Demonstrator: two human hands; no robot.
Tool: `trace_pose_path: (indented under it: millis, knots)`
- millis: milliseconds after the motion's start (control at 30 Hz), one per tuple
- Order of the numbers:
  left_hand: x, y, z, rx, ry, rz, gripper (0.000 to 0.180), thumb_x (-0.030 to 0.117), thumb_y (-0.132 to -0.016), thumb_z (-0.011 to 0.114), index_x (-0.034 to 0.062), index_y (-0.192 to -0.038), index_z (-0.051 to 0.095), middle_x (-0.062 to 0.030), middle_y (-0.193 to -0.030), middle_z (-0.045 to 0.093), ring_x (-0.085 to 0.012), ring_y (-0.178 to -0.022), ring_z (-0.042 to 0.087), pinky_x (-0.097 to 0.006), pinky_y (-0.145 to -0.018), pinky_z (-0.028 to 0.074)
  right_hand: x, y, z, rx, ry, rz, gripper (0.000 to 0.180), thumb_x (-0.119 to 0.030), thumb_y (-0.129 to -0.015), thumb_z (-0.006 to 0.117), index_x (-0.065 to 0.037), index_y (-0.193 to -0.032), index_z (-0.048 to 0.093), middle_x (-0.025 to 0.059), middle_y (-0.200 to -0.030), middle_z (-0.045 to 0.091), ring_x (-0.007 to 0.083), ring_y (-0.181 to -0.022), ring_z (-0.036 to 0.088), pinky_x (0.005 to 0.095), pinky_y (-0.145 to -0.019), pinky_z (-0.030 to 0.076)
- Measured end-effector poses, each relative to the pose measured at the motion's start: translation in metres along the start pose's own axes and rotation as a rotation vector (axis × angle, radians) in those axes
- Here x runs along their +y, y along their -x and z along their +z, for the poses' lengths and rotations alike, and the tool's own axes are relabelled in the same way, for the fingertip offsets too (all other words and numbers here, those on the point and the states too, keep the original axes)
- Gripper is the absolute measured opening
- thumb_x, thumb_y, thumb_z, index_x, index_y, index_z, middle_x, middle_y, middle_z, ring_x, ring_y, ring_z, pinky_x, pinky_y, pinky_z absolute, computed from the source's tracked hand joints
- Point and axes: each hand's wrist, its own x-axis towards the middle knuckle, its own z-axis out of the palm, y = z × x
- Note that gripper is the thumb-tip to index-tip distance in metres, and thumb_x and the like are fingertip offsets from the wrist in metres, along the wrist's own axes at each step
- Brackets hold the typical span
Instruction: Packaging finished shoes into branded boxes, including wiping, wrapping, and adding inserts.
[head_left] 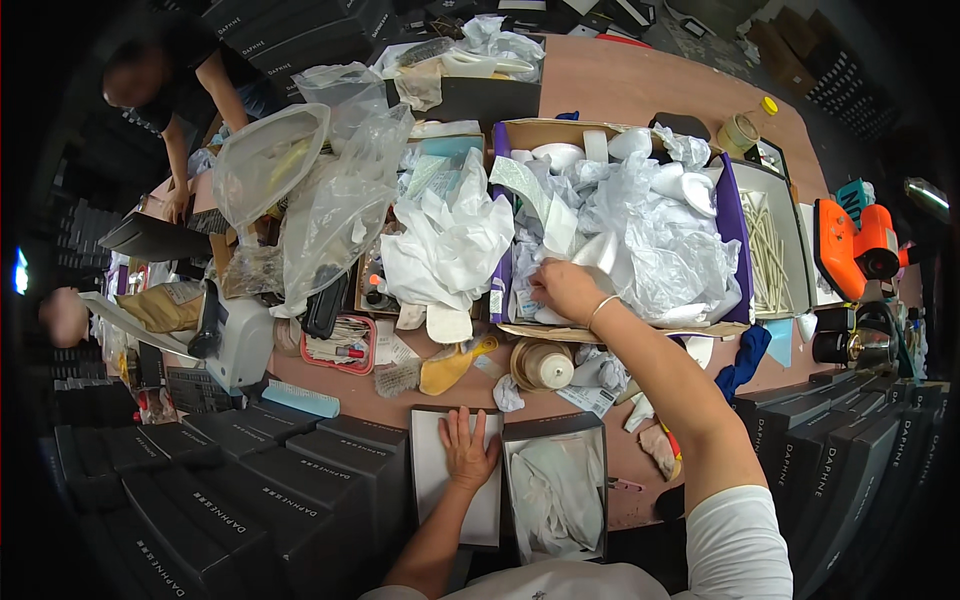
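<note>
My left hand lies flat with fingers spread on the white inside of a shoebox lid. Right beside the lid stands an open black shoebox with crumpled white tissue paper in it. My right hand reaches over the near left part of a large purple-sided carton. Its fingers are curled together among the paper, and what they pinch is hidden. Crumpled tissue paper and white moulded shapes fill that carton.
Stacked black shoeboxes flank me on the left, and more boxes on the right. Across the table lie plastic bags, a tape roll, a red basket and an orange tool. Another person works far left.
</note>
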Motion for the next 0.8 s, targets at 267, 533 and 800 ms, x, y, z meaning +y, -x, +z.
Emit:
trace_pose_path:
  millis: [267,533,800]
  knots:
    - [0.0,0.0,0.0,0.017,0.005,0.002,0.067,0.026,-0.078,0.072,0.0114,-0.137,0.045,-0.0189,-0.143,0.035,-0.0396,-0.134,0.03,-0.063,-0.106,0.024,-0.003,0.015,-0.041,0.165,-0.709,0.311,0.011,-0.004,-0.088,0.063,-0.001,-0.094,0.055,0.0015,-0.075,0.058,0.0071,-0.066,0.052,0.0246,-0.058,0.044]
    - [0.0,0.001,0.0,0.002,0.007,-0.017,0.067,0.027,-0.078,0.071,0.0128,-0.138,0.044,-0.0185,-0.146,0.034,-0.0392,-0.135,0.029,-0.062,-0.107,0.023,-0.008,0.026,-0.046,0.334,-0.709,0.249,0.012,-0.009,-0.091,0.063,0.0,-0.097,0.06,0.0016,-0.084,0.061,0.0079,-0.071,0.056,0.0229,-0.061,0.045]
    - [0.001,0.0,0.001,0.009,0.029,-0.018,0.068,0.026,-0.079,0.07,0.0135,-0.14,0.043,-0.0172,-0.147,0.033,-0.0387,-0.137,0.028,-0.062,-0.108,0.02,-0.041,0.048,-0.07,0.404,-1.216,0.494,0.018,-0.016,-0.094,0.06,-0.001,-0.103,0.065,0.0024,-0.087,0.065,0.011,-0.072,0.063,0.0236,-0.057,0.05]
